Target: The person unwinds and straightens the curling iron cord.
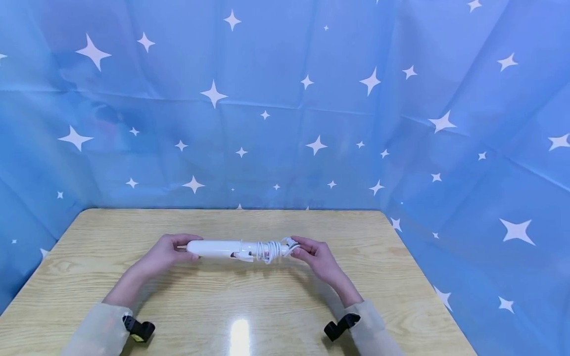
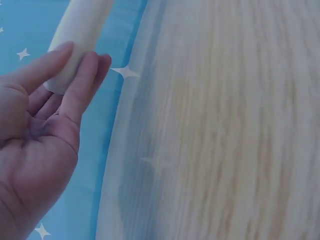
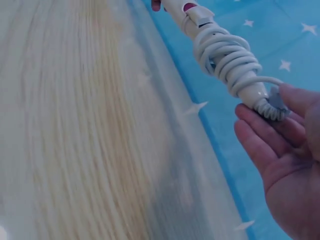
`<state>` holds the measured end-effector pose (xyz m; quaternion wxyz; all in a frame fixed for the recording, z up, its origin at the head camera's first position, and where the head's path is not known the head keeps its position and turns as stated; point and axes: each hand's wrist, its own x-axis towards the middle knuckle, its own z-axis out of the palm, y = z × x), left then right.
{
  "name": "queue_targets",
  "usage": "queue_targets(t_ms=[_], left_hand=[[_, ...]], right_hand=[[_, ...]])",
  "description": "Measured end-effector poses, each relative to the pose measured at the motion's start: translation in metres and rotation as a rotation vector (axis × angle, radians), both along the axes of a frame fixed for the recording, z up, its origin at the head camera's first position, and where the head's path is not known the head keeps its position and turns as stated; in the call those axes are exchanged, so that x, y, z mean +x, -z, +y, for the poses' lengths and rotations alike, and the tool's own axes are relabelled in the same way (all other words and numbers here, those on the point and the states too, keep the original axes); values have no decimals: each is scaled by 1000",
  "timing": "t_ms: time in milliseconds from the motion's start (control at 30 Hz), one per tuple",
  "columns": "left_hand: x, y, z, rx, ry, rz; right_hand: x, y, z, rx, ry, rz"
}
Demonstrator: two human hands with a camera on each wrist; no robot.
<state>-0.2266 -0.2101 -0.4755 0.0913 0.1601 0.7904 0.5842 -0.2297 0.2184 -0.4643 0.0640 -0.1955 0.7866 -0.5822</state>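
Observation:
A white curling iron (image 1: 218,248), its cord (image 1: 268,251) wound in several loops round the handle, is held level across the far half of the table. My left hand (image 1: 171,252) grips its smooth, thick end, thumb on one side and fingers on the other, as the left wrist view also shows of the white barrel (image 2: 80,35). At the opposite end, my right hand (image 1: 318,257) pinches the cord end of the handle between thumb and fingers. In the right wrist view, a ribbed cord sleeve (image 3: 270,109) lies at those fingertips, and a small reddish part (image 3: 189,7) shows beside the lever.
The wood-grain table (image 1: 249,296) has rounded far corners, and a bright light reflection lies on its near part. Blue curtains (image 1: 267,123) with white stars hang behind and at both sides. A black wrist camera (image 1: 139,329) is strapped on each light sleeve.

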Motion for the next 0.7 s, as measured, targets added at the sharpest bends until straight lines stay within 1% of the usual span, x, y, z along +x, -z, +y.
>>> queue_targets(t_ms=[100, 200, 333, 400, 567, 700], left_hand=[[4, -3, 0, 45, -16, -29], [7, -7, 2, 107, -6, -53], [12, -9, 7, 160, -13, -40], [13, -11, 10, 156, -29, -27], [16, -16, 15, 161, -56, -38], [19, -21, 15, 152, -82, -24]], right_hand=[[1, -5, -1, -56, 18, 9], [4, -10, -3, -81, 56, 36], [6, -16, -8, -117, 86, 55], [7, -18, -10, -145, 81, 70], [10, -22, -14, -209, 66, 108], [11, -23, -16, -227, 84, 141]])
